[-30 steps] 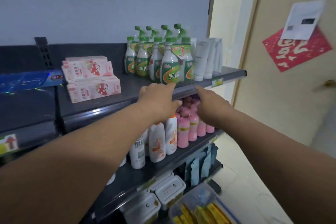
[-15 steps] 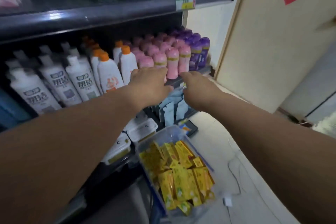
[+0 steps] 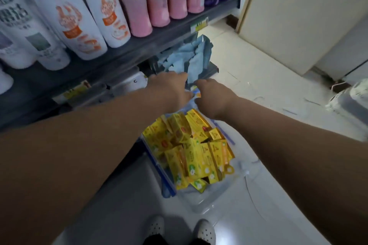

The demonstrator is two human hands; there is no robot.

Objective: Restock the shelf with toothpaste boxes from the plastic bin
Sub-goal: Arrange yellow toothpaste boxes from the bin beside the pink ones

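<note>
Head view: your left hand (image 3: pixel 171 87) and right hand (image 3: pixel 215 99) over far end of plastic bin (image 3: pixel 199 205); fingers hidden, cannot tell grip. Toothpaste boxes (image 3: pixel 191 151) heaped in bin on floor (image 3: pixel 258 65) beside shelf (image 3: pixel 139 45), handy for restocking.

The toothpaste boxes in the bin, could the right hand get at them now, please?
Probably yes: the right hand is just above the open plastic bin, nothing covering the toothpaste boxes.
</note>
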